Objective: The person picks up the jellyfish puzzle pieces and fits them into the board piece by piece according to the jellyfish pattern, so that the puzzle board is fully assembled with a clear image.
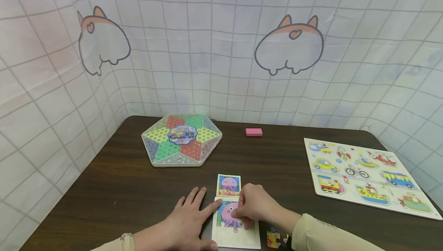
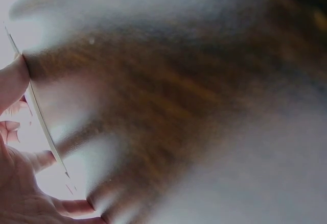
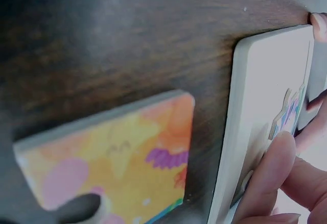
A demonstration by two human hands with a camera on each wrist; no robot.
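Head view shows a jellyfish puzzle being put together in its white tray, which lies flat on the dark counter. Some of the puzzle is in the top of the tray, and the near part looks bare. The left hand is spread out with long, loose fingers. Its pointing finger and thumb touch the tray's left side, likely so it won't slide. The right hand is curled over the right part of the puzzle. Its thumb and fingers seem to pinch a puzzle piece, but the hand hides most of it. So the step now looks like fitting that piece in. A little jellyfish card sits by the top of the tray and seems to show how it should look. Next, the piece needs its bumps in the right gaps, then a push to make it flat. After that, the loose yellow piece beside the tray probably needs a turn.
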